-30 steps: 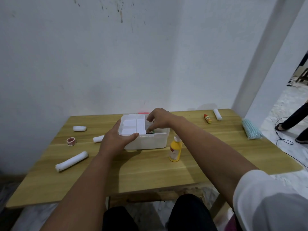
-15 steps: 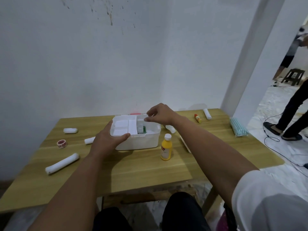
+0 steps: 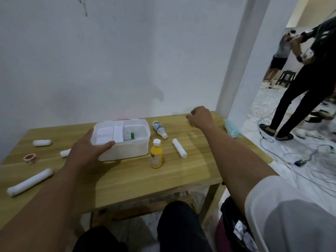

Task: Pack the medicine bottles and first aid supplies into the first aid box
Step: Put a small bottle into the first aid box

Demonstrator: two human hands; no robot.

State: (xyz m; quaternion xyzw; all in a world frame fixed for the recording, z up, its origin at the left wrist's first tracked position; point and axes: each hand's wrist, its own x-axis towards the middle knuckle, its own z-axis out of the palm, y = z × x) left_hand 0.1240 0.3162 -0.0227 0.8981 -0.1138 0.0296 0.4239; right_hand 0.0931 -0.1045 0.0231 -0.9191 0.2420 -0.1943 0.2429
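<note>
The white first aid box stands open at mid-table, with a divider tray on its left side and a green-capped bottle inside. My left hand grips the box's front left corner. My right hand is stretched to the far right of the table, fingers curled down over a spot where only a sliver of something small shows. A yellow bottle stands upright just right of the box. A white bottle lies on its side behind it. A white gauze roll lies to the right.
Left of the box lie three more white rolls and a tape roll. A stack of blue masks sits at the table's right edge. Two people stand in the doorway at right, with cables on the floor.
My right hand left the box and reached to the table's far right. My left hand stays on the box. The view swung right, showing the doorway.
</note>
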